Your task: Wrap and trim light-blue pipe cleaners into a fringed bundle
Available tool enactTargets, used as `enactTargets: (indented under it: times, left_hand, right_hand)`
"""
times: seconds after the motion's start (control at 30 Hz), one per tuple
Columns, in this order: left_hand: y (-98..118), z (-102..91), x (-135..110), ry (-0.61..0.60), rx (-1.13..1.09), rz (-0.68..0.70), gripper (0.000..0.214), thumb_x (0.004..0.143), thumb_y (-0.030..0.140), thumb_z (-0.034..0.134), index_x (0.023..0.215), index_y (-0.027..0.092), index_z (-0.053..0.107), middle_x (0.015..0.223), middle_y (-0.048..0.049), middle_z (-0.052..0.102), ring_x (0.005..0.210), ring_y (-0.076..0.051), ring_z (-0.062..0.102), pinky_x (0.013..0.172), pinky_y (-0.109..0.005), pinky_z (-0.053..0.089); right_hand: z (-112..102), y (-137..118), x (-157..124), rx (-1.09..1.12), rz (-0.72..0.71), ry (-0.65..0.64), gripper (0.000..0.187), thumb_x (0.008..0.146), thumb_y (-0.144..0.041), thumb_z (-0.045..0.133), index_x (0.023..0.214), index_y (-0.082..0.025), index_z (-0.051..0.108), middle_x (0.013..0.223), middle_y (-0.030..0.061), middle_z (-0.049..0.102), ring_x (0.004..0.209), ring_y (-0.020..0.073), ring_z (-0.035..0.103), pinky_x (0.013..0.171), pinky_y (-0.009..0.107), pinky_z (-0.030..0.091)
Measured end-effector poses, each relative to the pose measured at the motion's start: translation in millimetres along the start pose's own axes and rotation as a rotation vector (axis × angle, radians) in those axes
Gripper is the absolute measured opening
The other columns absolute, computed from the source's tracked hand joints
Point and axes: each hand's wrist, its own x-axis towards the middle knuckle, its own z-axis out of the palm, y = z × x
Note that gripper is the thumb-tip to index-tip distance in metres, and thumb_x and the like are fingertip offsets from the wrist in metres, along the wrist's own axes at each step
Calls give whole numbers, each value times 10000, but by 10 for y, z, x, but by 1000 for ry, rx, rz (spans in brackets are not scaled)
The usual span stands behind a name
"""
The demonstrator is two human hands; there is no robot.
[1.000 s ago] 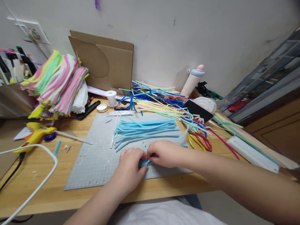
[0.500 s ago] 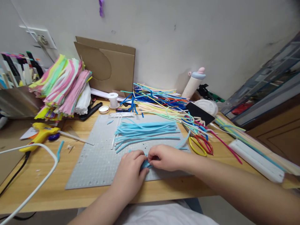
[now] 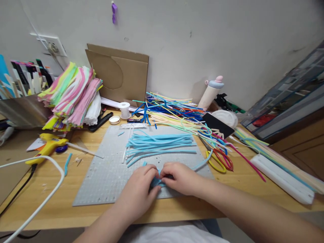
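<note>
Both hands meet over the front part of a grey cutting mat (image 3: 101,182). My left hand (image 3: 142,189) is closed round a small piece made of light blue pipe cleaners (image 3: 156,182), mostly hidden by the fingers. From the right side, the fingertips of my right hand (image 3: 174,177) pinch the same blue piece. A loose light blue strand (image 3: 202,161) runs out past my right wrist toward the scissors. Just behind the hands lies a bundle of light blue pipe cleaners (image 3: 159,141) on the mat.
Scissors with yellow and red handles (image 3: 219,161) lie right of the mat. A yellow glue gun (image 3: 49,146) and its white cable (image 3: 54,182) are at left. Several coloured pipe cleaners (image 3: 174,108) are heaped behind, near a bottle (image 3: 209,94). A white power strip (image 3: 282,179) sits at right.
The whole view has shifted slightly, so things appear lower and further right. Both hands stay together on the blue piece, with only small finger movement.
</note>
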Motion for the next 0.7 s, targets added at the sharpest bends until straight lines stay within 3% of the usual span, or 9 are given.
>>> enactTargets:
  times: [0.23, 0.47, 0.57, 0.7]
  left_hand:
    - [14, 213, -13, 175, 91, -33, 107, 767, 93, 571, 817, 186, 589, 1028, -61, 588, 953, -226, 533, 844, -394, 427]
    - [-23, 276, -22, 296, 172, 53, 103, 761, 77, 573, 730, 174, 594, 938, -57, 606, 897, -230, 544, 800, -418, 435]
    - [-24, 263, -32, 304, 168, 76, 98, 772, 85, 577, 733, 172, 599, 929, -54, 611, 887, -225, 548, 790, -415, 437]
    - [-20, 246, -38, 307, 176, 96, 82, 771, 95, 600, 739, 170, 610, 915, -55, 619, 883, -231, 554, 784, -420, 441]
  right_hand:
    - [18, 41, 50, 100, 99, -69, 131, 743, -195, 528, 743, -165, 656, 689, -3, 629, 631, 108, 529, 561, 190, 353]
    - [-87, 2, 131, 96, 190, -239, 150, 726, -229, 514, 687, -154, 638, 541, -35, 538, 498, 80, 441, 439, 179, 283]
    - [-148, -16, 205, 173, 293, -394, 140, 721, -231, 506, 658, -159, 608, 497, -48, 515, 405, 67, 430, 390, 172, 285]
    - [-211, 22, 340, 484, 510, -685, 142, 742, -216, 488, 652, -151, 577, 494, -36, 571, 343, 76, 498, 358, 165, 360]
